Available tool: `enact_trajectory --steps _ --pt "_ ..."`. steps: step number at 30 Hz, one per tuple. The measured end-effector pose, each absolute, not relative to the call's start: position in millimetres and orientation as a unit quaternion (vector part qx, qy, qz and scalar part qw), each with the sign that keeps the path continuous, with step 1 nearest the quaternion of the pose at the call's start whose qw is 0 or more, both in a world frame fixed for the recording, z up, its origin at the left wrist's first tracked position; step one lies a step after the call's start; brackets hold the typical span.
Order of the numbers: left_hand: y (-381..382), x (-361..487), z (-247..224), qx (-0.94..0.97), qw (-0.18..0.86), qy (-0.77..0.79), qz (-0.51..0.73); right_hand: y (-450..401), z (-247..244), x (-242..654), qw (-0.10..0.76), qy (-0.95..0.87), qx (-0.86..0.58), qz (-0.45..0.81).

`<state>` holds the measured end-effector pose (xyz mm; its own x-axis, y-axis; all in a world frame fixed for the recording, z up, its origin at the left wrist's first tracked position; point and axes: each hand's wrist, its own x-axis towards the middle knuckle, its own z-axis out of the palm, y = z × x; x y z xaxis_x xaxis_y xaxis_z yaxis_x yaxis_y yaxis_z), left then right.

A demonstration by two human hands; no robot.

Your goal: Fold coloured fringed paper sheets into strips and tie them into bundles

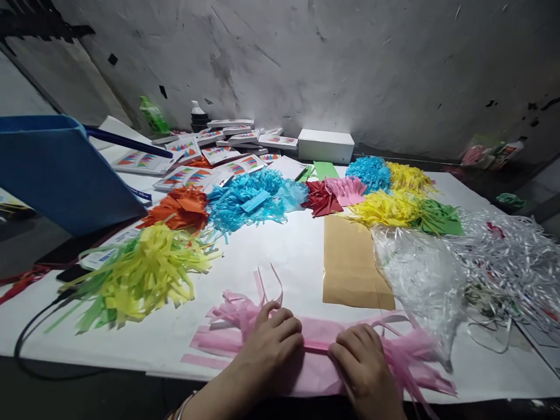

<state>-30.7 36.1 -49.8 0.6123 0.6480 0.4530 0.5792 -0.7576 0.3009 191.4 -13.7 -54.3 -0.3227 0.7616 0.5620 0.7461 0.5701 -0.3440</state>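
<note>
A pink tissue paper tassel (pixel 319 373) lies across the front edge of the table, its cut strips fanning out to both sides and its middle partly rolled into a narrow fold. My left hand (pixel 275 338) has its bent fingers closed on the roll left of centre. On the right part of the same roll, my right hand (pixel 361 356) is closed with curled fingers. Between the hands a short length of the roll shows. Both thumbs are mostly hidden. Just beyond the right hand lies a brown paper sheet (pixel 354 262).
Yellow-green fringe (pixel 149 268) lies left. Orange (pixel 179 207), blue (pixel 258 195), red (pixel 322 198) and yellow bundles (pixel 389 207) line the middle. Clear plastic (pixel 422 280) and silvery strips (pixel 511 256) lie right. Behind are printed boxes (pixel 188 175), a white box (pixel 326 146); a blue bin (pixel 65 175) stands left.
</note>
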Motion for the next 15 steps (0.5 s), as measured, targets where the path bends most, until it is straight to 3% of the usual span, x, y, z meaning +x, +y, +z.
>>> enact_trajectory --steps 3,10,15 --pt "33 -29 -46 0.89 0.074 0.361 0.267 -21 -57 208 0.315 -0.832 -0.456 0.0" --pt "28 -13 -28 0.86 0.057 0.478 0.17 -20 -62 186 0.352 -0.734 -0.581 0.023" --pt "33 -14 -38 0.91 -0.019 0.376 0.175 -18 -58 175 0.367 -0.713 -0.597 0.019"
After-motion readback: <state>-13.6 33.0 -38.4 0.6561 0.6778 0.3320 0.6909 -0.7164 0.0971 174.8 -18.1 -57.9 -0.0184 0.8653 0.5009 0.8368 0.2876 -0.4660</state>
